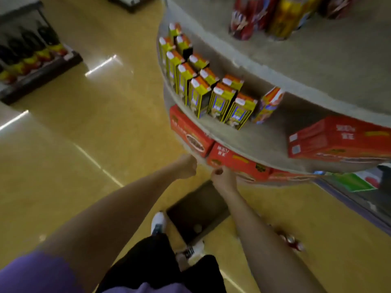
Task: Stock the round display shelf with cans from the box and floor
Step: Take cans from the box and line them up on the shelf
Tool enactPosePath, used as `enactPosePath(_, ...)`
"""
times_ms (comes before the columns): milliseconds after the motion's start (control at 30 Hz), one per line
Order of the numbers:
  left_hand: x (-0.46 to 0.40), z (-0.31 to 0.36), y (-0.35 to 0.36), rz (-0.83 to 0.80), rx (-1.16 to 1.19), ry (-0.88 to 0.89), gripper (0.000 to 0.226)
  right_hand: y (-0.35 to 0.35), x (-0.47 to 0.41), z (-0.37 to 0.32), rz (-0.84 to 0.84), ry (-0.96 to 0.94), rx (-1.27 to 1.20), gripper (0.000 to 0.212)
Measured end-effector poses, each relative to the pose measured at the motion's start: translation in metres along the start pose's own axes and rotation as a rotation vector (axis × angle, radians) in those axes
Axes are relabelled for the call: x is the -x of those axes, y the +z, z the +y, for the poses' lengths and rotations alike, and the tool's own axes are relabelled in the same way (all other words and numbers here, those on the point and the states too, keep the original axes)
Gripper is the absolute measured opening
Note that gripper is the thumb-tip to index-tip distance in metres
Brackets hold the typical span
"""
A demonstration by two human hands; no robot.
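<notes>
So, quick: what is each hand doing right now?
Left hand: fingers curled, nothing visibly held.
Right hand: at a red box; grip cannot be told.

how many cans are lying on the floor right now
About 2, though blur makes it uncertain: red cans lying together on the floor to the right of the right forearm, past the open box. More may be hidden behind the arm; one pale round shape sits inside the box.

Showing glossy, smooth yellow floor (84, 123); matt, rough grey shelf (317, 66); printed cardboard red cartons (190, 132); shining metal cans (293, 243).
</notes>
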State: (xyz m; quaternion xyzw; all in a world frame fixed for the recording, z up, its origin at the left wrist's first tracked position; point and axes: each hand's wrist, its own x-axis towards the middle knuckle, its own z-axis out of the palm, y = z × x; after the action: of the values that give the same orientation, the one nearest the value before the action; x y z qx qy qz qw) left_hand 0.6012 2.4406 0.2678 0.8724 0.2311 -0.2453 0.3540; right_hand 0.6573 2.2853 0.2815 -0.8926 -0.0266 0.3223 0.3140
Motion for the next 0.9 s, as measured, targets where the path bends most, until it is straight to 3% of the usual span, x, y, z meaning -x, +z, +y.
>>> enactPosePath(100, -0.014, -0.04, 0.064, -0.047, 0.064, -0.09, 0.025, 0.058, -0.022, 0.058, -0.081, 0.108, 0.081, 0.006)
enactPosePath(200, -0.036, -0.088, 0.145, -0.136, 0.106, -0.205, 0.024, 0.115, -0.05, 0.118, -0.134, 0.193, 0.11, 0.008)
enactPosePath(400, -0.1, -0.161, 0.289, -0.176, 0.175, -0.258, 0.038, 0.224, -0.115, 0.247, -0.161, 0.348, 0.148, 0.009)
enactPosePath(533, -0.148, -0.198, 0.368, -0.199, 0.151, -0.261, 0.032, 0.288, -0.15, 0.328, -0.196, 0.366, 0.178, 0.007)
enactPosePath(900, -0.246, -0.277, 0.527, -0.298, 0.114, -0.352, 0.035, 0.407, -0.243, 0.465, -0.296, 0.393, 0.431, 0.052)
